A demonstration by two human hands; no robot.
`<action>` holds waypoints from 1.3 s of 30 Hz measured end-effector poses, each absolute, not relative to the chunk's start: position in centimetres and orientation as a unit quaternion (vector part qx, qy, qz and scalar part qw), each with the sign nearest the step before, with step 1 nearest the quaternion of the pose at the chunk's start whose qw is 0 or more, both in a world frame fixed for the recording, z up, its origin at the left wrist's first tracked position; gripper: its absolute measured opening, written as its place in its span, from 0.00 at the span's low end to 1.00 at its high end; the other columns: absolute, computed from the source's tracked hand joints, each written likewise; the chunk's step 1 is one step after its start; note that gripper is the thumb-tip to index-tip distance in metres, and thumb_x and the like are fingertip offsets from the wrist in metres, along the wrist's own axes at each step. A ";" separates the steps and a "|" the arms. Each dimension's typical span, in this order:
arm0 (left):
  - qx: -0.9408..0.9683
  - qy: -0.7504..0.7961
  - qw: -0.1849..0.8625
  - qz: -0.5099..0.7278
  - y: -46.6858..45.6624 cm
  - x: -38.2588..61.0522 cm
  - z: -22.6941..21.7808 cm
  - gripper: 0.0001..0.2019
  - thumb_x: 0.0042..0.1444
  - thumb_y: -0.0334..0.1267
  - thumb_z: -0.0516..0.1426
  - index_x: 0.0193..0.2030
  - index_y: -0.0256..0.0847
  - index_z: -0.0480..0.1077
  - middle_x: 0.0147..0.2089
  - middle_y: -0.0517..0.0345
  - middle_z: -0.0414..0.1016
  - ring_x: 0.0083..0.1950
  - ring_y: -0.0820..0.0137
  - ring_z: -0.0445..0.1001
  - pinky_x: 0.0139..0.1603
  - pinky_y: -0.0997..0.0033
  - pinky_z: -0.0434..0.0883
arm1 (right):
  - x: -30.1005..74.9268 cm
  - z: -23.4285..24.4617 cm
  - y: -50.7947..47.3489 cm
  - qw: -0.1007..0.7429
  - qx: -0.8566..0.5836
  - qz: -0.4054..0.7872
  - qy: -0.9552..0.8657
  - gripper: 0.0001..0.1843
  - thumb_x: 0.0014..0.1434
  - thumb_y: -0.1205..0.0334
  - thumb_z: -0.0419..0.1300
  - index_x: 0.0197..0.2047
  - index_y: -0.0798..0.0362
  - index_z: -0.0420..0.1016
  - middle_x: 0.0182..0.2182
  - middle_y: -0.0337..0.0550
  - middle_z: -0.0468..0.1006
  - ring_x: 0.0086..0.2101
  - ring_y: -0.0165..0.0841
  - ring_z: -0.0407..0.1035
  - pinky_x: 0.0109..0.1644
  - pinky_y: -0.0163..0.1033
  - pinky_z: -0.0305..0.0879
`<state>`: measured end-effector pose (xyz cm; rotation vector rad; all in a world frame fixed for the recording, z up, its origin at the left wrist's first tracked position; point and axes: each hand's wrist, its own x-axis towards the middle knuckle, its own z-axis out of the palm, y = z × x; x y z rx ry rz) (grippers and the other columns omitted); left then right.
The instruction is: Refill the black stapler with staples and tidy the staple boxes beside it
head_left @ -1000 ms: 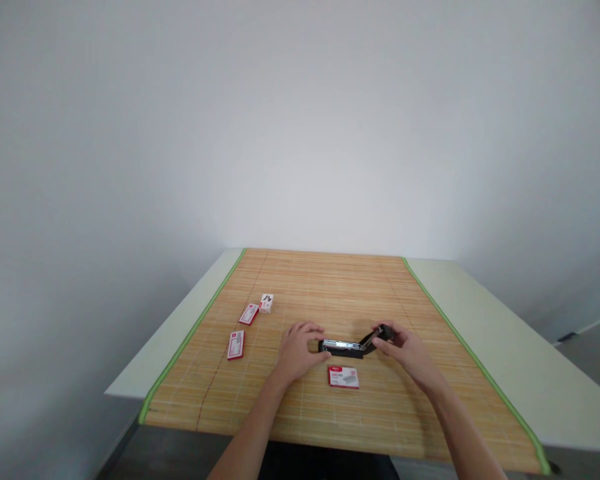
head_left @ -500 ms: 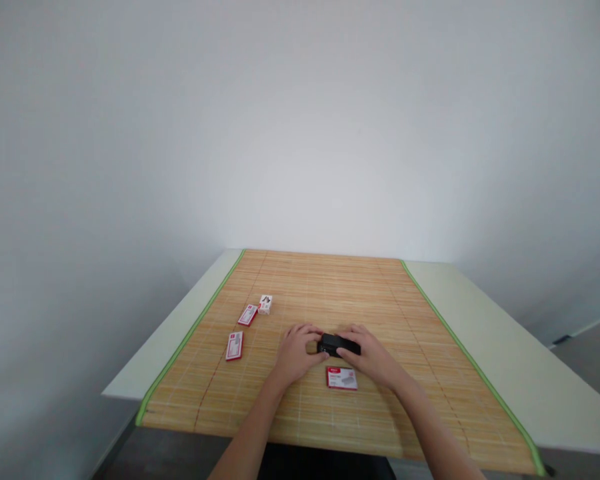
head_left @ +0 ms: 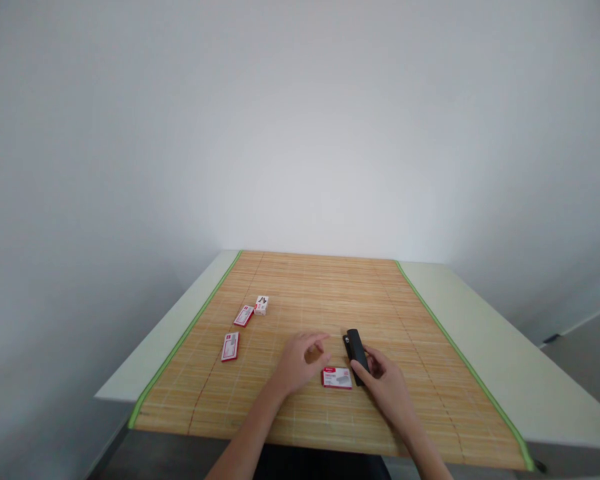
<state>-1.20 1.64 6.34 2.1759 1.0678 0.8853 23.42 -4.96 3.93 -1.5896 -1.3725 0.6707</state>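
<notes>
Black and slim, the stapler (head_left: 357, 348) is right of centre on the near part of the mat (head_left: 325, 280), its far end pointing away from you. Your right grip (head_left: 387, 387) is clamped on its near part, the thumb along one side. Your left grip (head_left: 297, 365) has thumb and forefinger apart with nothing between them, just left of the near box (head_left: 337, 378).

Watch that box: the stapler's near end is just beside its right edge, so a swing left could shove it askew. Whether the two touch, you cannot tell from this angle. Your left grip could nudge it too, if it drops or sweeps right.

You hold the stapler near one end, so the far end could dip or roll if your thumb slackens. Squeezing hard could press its halves together and fire a staple, if it is loaded; mind your fingertips at the far end. Dragging could catch the base on the mat's slats or ruck the mat on the desk (head_left: 505, 340). The three far boxes (head_left: 231, 347) lie well left, clear of both.
</notes>
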 end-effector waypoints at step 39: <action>0.845 0.415 0.233 0.243 -0.9 -1.0 6.5 0.30 0.43 0.48 0.71 0.54 0.51 0.73 0.45 0.58 0.74 0.47 0.59 0.71 0.51 0.60 0.64 | 18.6 5.3 -5.9 0.445 -0.621 0.304 -0.569 0.29 0.64 0.37 0.58 0.50 0.54 0.83 0.24 0.40 0.76 0.25 0.35 0.67 0.30 0.37 0.60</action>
